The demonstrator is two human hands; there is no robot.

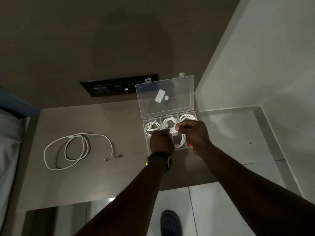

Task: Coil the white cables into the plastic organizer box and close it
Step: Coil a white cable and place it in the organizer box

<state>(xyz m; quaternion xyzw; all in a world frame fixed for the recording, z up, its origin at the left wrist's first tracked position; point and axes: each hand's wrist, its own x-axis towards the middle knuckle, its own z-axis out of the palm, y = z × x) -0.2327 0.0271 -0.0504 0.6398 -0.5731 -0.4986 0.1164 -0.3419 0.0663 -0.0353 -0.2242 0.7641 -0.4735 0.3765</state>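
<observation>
A clear plastic organizer box [144, 124] stands on the brown table with its lid [165, 96] tilted up and back. Its three far compartments each hold a coiled white cable [151, 127]. Over a near compartment, my left hand [161, 142] and my right hand [194, 133] are both closed on another coiled white cable [179, 142], which hangs as a loop between them. A loose white cable [68, 150] lies uncoiled on the table to the left, mixed with a dark cable.
A black switch panel [117, 88] sits on the wall behind the table. The table edge runs near my forearms, with white floor and my shoe [170, 223] below. A bed edge [10, 133] is at the far left. Something red [189, 144] shows under my right hand.
</observation>
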